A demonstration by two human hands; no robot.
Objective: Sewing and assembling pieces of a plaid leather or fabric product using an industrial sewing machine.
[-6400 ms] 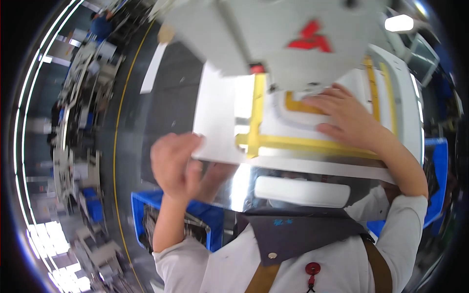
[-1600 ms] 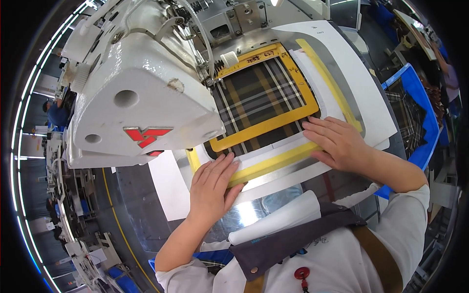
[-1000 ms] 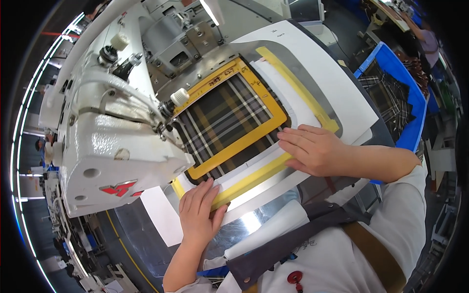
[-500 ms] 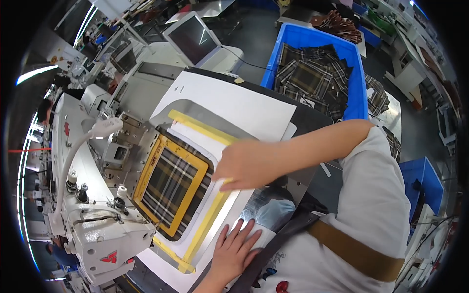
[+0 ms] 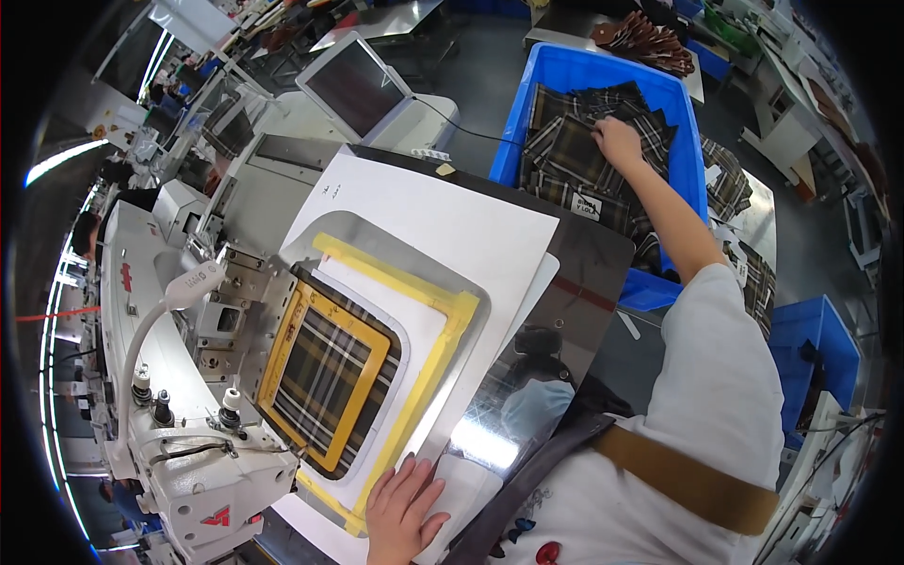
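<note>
My right hand (image 5: 618,143) reaches into a blue bin (image 5: 694,179), its fingers bent and closed on the edge of a plaid fabric piece (image 5: 576,151) that lies on top of the others. My left hand (image 5: 405,508) rests flat, fingers spread, near the lower corner of a clear plate with yellow tape (image 5: 428,363). On that plate, under the sewing machine's side, sits a yellow frame (image 5: 375,363) over a dark plaid panel (image 5: 325,372). Its stripes show through the frame's opening.
A white sewing machine (image 5: 202,471) with thread cones and a bent lamp (image 5: 193,282) stands at the left. White paper (image 5: 452,212) lies under the plate. Behind are a tilted screen (image 5: 353,89) and brown pieces (image 5: 645,42); another blue bin (image 5: 829,348) is at the right.
My right hand has moved from above the taped plate, away and to the right, into the blue bin. My left hand has shifted slightly left and nearer.
</note>
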